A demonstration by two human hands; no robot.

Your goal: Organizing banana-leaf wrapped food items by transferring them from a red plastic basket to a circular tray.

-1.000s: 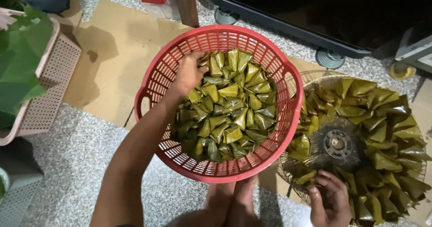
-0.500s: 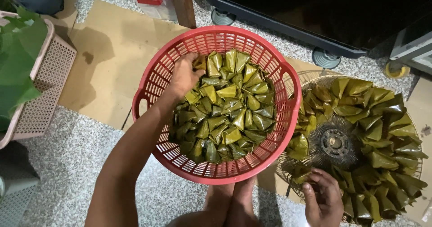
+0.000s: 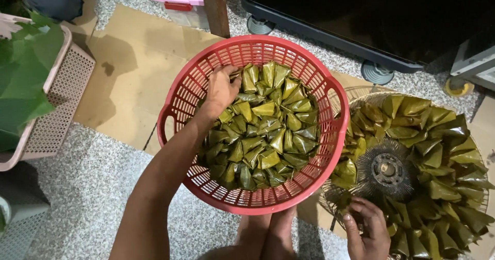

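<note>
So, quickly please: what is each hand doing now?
Left hand: closed on leaf parcels in red basket.
Right hand: touching parcels on round rack; grip unclear.

Left hand [image 3: 220, 90] among leaf parcels [image 3: 265, 123] in red basket [image 3: 178, 103]

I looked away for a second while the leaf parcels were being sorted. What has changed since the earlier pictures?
The left hand has crept slightly further into the red basket, resting on the leaf-wrapped parcels near the far rim. The right hand slid left along the near edge of the round rack of parcels. Whether either hand grips a parcel cannot be told. Basket, rack and pink basket of leaves stayed put.
</note>
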